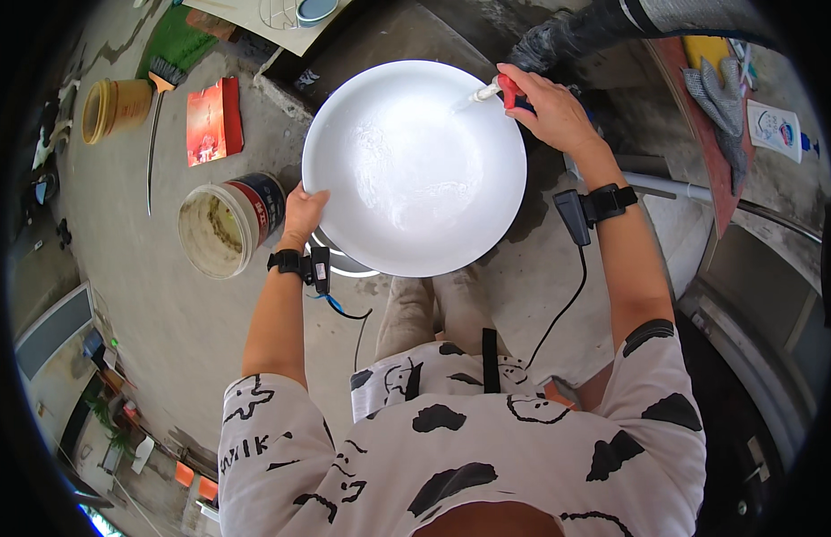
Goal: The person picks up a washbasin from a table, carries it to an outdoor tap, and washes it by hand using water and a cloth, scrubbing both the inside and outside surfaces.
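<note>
A large round white basin [415, 168] is before me, with a little water moving over its bottom. My left hand [304, 213] grips its left rim, thumb on the inside. At the upper right rim, my right hand [550, 111] is on the red handle of a tap [507, 91], whose pale spout points into the basin. Water runs from the spout. Under the basin's lower left edge, part of another round rim shows; most of it is hidden.
Left stand a used plastic bucket [217, 231], a red packet [213, 122], a yellowish bucket [117, 109] and a long-handled brush [154, 141]. Grey gloves [721, 101] and a white bottle [774, 131] lie right. A thick pipe [590, 30] crosses the upper right.
</note>
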Demonstrator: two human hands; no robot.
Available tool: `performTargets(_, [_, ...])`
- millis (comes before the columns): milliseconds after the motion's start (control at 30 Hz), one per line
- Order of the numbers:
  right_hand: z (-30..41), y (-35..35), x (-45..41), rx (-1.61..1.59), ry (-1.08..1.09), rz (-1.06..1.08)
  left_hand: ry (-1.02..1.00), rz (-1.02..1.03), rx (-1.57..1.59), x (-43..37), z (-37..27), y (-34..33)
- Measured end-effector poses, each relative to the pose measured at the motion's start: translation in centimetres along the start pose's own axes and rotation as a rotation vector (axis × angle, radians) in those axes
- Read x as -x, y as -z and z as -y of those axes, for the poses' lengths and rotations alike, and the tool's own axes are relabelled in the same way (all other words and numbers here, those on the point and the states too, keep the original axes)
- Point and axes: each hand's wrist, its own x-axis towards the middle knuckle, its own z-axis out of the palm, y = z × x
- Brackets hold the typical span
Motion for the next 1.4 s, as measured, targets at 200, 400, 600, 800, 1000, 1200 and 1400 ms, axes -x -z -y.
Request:
performTargets(200, [1.3, 0.3, -1.0, 0.178, -0.031, -0.054, -0.001, 0.018, 0.040, 0.1, 0.1, 0.2])
performTargets(400, [3.2, -2.4, 0.7, -0.030, -0.374, -0.129, 0.027, 0.004, 0.048, 0.3, 0.1, 0.6])
performTargets(600, [3.3, -8.4, 6.8, -0.038, -0.658, 0.077, 0.005, 0.001, 0.014, 0.4, 0.5, 1.0])
performTargets(800, [3.6, -9.8, 7.9, -0.161, -0.594, 0.023, 0.031, -0.021, -0.004, 2.2, 0.3, 1.7])
performTargets(1000, [6.1, -11.8, 10.3, -0.303, -0.556, 0.075, 0.050, -0.082, 0.042, 6.3, 4.0, 4.0])
performTargets(1200, [11.8, -12.0, 7.8, -0.344, -0.386, 0.084, 0.119, -0.297, 0.137, 11.8, 7.6, 8.7])
performTargets(1400, [17.9, -7.0, 3.4, -0.236, -0.090, -0.026, 0.061, -0.519, 0.440, 16.2, 9.0, 9.3])
